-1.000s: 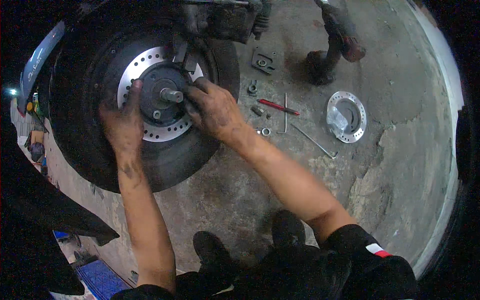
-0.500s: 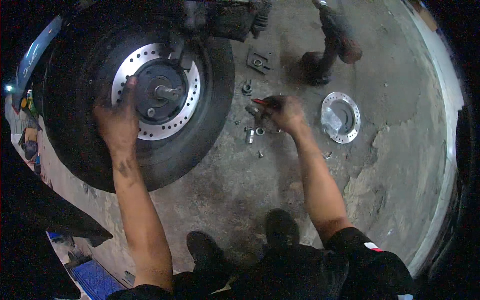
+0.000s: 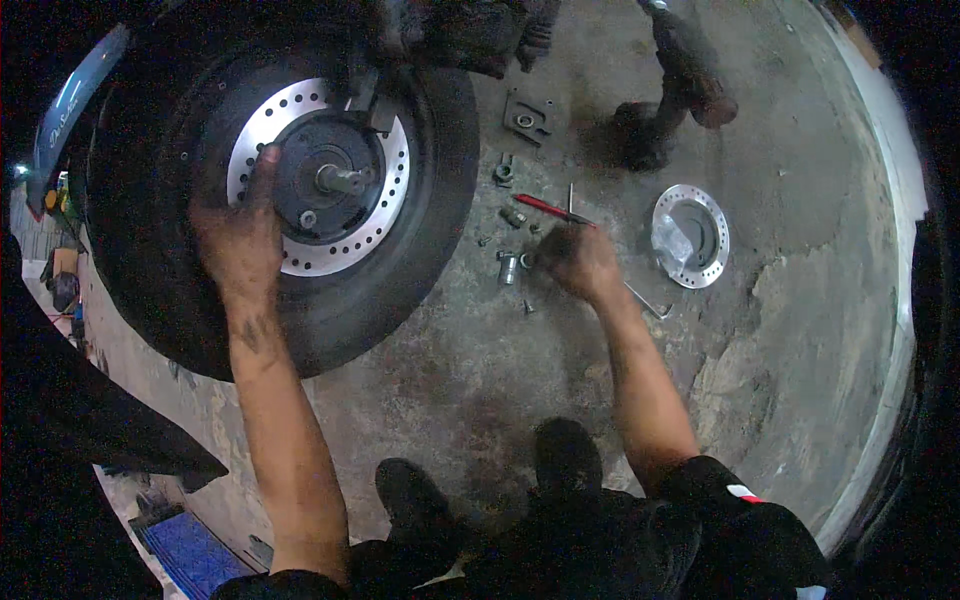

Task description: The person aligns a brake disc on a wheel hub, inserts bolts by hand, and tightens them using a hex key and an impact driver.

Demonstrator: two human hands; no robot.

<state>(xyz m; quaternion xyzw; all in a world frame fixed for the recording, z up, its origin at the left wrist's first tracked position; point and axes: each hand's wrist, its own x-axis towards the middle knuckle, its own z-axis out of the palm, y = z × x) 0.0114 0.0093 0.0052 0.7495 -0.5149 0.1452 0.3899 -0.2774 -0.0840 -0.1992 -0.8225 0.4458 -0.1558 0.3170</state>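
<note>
My left hand (image 3: 240,235) lies on the left side of the drilled brake disc (image 3: 300,262), its thumb stretched up over the dark hub plate (image 3: 300,160). Its other fingers are spread away toward the tyre (image 3: 400,300), dark and hard to make out. A metal axle end (image 3: 342,180) sticks out of the hub. Low over the floor, my right hand (image 3: 585,265) points left, fingertips dim and blurred beside a small metal ring (image 3: 527,260). Just above that hand lies a slim red tool (image 3: 545,207). A bent metal rod (image 3: 650,302) shows past the wrist.
Small metal parts lie between wheel and right hand: a cylindrical fitting (image 3: 508,268), a bolt (image 3: 529,307), a clamp-like piece (image 3: 504,170) and a slotted plate (image 3: 526,120). A second disc (image 3: 712,270) carries clear plastic. A dark jointed object (image 3: 690,80) stands at upper right.
My right hand has moved down toward the small ring; the red tool that was at its fingers now lies on the floor above it. My left hand stays on the disc.
</note>
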